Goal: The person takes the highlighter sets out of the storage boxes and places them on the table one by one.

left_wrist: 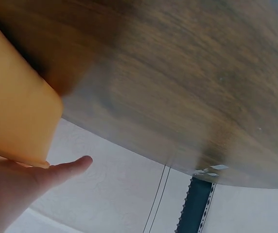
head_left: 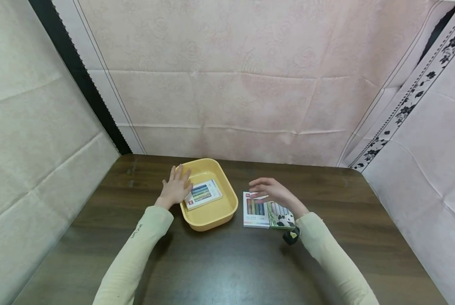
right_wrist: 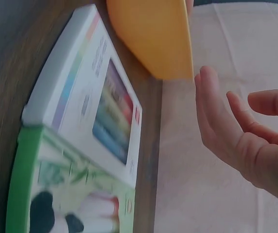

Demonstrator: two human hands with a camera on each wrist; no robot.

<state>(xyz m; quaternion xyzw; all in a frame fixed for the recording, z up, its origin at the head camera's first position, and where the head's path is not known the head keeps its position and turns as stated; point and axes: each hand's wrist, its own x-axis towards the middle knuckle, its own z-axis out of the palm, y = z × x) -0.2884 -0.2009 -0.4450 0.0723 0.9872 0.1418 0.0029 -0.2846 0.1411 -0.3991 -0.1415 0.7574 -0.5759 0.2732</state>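
A yellow plastic tray (head_left: 214, 217) stands on the table, with a small white box of colored sticks (head_left: 203, 195) lying inside it. My left hand (head_left: 175, 189) rests over the tray's left rim with its fingers spread. My right hand (head_left: 275, 195) is held over two boxes to the right of the tray, fingers loosely bent and holding nothing. One is a white box with a window of colored sticks (right_wrist: 88, 92); beside it lies a green box with a panda picture (right_wrist: 80, 194). In the head view the right hand covers the upper part of both boxes.
The dark wooden table (head_left: 220, 271) has rounded far corners. Pale cloth (head_left: 227, 106) hangs behind it, and more cloth panels stand at the left and right. A black round item (head_left: 290, 236) is at the right wrist.
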